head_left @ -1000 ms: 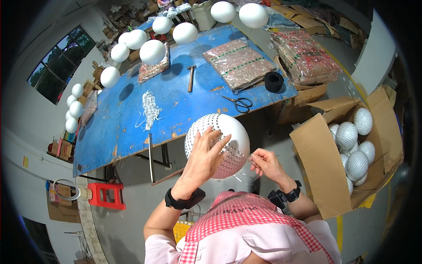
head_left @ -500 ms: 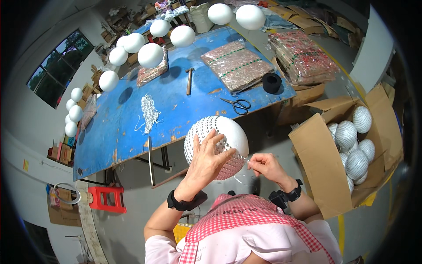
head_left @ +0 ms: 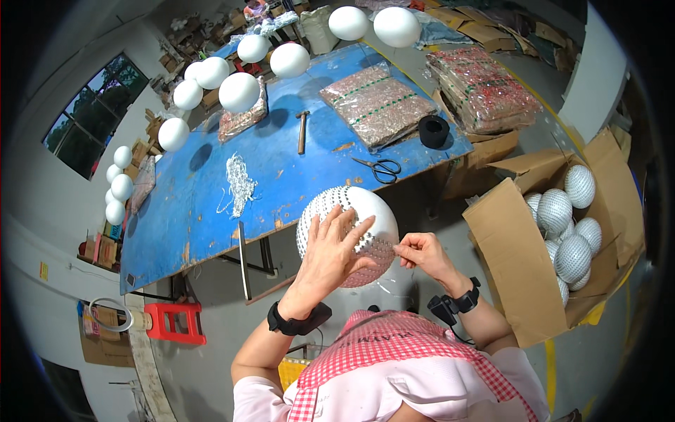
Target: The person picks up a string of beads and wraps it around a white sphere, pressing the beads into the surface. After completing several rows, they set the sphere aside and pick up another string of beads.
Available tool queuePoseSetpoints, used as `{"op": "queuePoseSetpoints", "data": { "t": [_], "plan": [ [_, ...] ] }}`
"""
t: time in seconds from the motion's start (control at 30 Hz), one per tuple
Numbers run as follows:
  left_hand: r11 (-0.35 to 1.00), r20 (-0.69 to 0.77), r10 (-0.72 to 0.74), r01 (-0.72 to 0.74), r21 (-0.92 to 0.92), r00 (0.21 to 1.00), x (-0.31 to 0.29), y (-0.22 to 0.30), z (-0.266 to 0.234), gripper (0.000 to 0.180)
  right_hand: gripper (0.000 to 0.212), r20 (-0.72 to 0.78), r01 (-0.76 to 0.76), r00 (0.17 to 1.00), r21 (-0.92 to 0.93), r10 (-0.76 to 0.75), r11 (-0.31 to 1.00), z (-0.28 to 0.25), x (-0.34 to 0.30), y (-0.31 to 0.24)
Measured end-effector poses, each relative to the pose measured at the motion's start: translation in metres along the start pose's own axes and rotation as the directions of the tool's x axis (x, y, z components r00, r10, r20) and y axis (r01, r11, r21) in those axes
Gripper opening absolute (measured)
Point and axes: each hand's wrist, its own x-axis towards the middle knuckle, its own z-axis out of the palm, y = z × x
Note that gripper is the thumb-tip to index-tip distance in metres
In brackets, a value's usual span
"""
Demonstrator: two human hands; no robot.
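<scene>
A large white ball (head_left: 376,211), partly covered in curved rows of small silver beads, is in front of me just off the near edge of the table. Across its beaded side lies my left hand (head_left: 327,253), fingers spread and touching the surface. At the ball's lower right edge my right hand (head_left: 425,254) is closed in a pinch on a thin string of silver beads, mostly hidden by the fingers. Pale strand ends dangle below the ball. What supports the ball is hidden.
The blue table (head_left: 190,183) bears a heap of silver bead strings (head_left: 240,184), a hammer (head_left: 302,133), scissors (head_left: 380,169), a black tape roll (head_left: 434,131) and plastic-wrapped packs (head_left: 376,105). Several plain white balls (head_left: 239,92) are above it. Right: a carton (head_left: 513,260) of beaded balls. Left: a red stool (head_left: 176,323).
My left hand's fingers have spread wider over the beads. My right hand has risen slightly and moved closer to the ball's edge. The view has shifted a little.
</scene>
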Motion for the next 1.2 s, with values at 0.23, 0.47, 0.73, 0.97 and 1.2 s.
{"op": "queuePoseSetpoints", "data": {
  "t": [0.23,0.47,0.73,0.97,1.2],
  "plan": [
    [0.985,0.024,0.066,-0.069,0.160,0.998,-0.003,-0.010,0.008,0.040,0.027,0.113,-0.065,0.992,0.010,0.063,0.998,-0.002,-0.004,-0.008],
    [0.980,0.097,0.092,-0.107,0.166,0.991,0.005,-0.017,0.003,0.040,0.024,0.031,-0.119,0.992,-0.071,0.122,0.990,0.005,0.001,-0.012],
    [0.984,0.106,0.170,-0.176,0.043,0.980,0.011,-0.032,0.007,0.042,0.016,-0.237,0.169,0.953,-0.096,-0.187,0.981,0.026,-0.006,-0.011],
    [0.977,0.156,0.205,-0.212,0.027,0.966,0.020,-0.034,0.003,0.037,0.023,-0.156,-0.030,0.988,-0.116,0.011,0.993,0.025,-0.010,-0.024],
    [0.968,0.191,0.250,-0.242,-0.063,0.949,0.026,-0.045,0.007,0.033,0.027,-0.311,-0.229,0.929,-0.050,0.203,0.972,0.024,-0.020,-0.013]
  ]
}}
